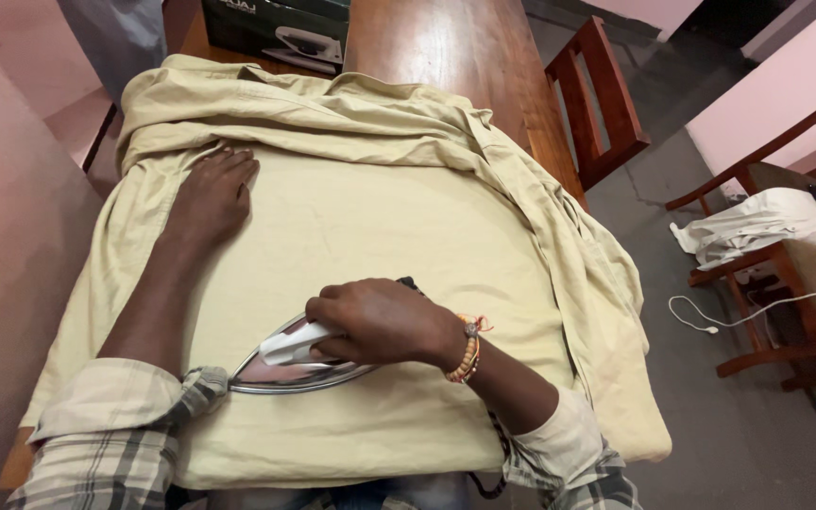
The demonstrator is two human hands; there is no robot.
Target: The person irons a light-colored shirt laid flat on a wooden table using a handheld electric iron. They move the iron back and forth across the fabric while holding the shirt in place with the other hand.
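The right hand (380, 321) is closed around the white handle of a shiny metal clothes iron (295, 364), whose pointed tip faces nine o'clock and whose flat sole rests on a pale khaki cotton garment (399, 217). A beaded wristband with an orange thread (467, 348) circles that wrist, just at four o'clock from the knuckles. At about eleven o'clock from the iron, well apart from it, the left hand (212, 194) lies open and flat, palm down, fingers stretched toward twelve o'clock, pressing the same cloth. Both forearms come out of rolled grey-and-white plaid sleeves (110, 425) at the bottom edge. The garment is spread smooth under the hands and bunched in thick folds along its twelve o'clock and three o'clock sides, draping over the edge of a long brown wooden table (455, 47). At twelve o'clock on the table stands a dark cardboard box with a picture of an iron on it (276, 28). At two o'clock a brown wooden slatted chair (597, 94) is pushed near the table. Farther out at three o'clock another wooden chair (786, 283) carries a crumpled white cloth (757, 227), with a white cable (739, 316) trailing on the grey floor (710, 416) beside it.
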